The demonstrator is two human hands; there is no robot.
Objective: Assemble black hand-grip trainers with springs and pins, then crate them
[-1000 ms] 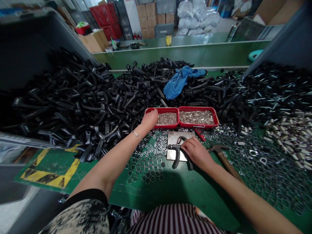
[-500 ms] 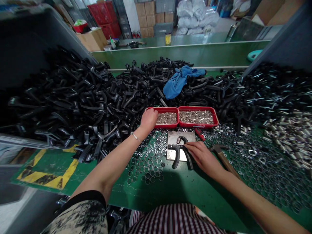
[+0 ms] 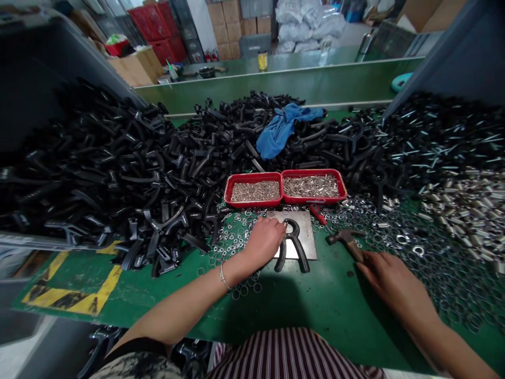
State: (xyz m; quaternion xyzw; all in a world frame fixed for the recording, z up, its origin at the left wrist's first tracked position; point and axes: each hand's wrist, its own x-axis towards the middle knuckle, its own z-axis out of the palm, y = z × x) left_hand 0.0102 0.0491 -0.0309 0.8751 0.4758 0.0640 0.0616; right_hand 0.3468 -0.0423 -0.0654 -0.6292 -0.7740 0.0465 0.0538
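Observation:
On a metal plate point(image 3: 310, 237) lies a black hand grip exerciser point(image 3: 302, 252), its two curved handles pointing towards me. My left hand point(image 3: 265, 241) is closed at its upper left part, fingertips pinched together there; whatever they pinch is hidden or too small to make out. To the right, my right hand point(image 3: 390, 276) is wrapped round the wooden handle of a hammer point(image 3: 347, 240), whose head rests low over the bench. Two red trays stand behind the plate: the left tray point(image 3: 252, 204) holds tiny metal pieces, the right tray point(image 3: 342, 190) longer pins.
Black handle parts point(image 3: 138, 163) are heaped on the left and behind the trays, with a blue cloth point(image 3: 278, 131) on top. Metal rings point(image 3: 232, 239) lie around the plate. Silver cylinders point(image 3: 469, 210) are piled at right. A red-handled tool point(image 3: 317, 215) lies behind the plate.
My left hand has come from the left red tray to the exerciser. My right hand has let go of the exerciser, moved right and taken hold of the hammer.

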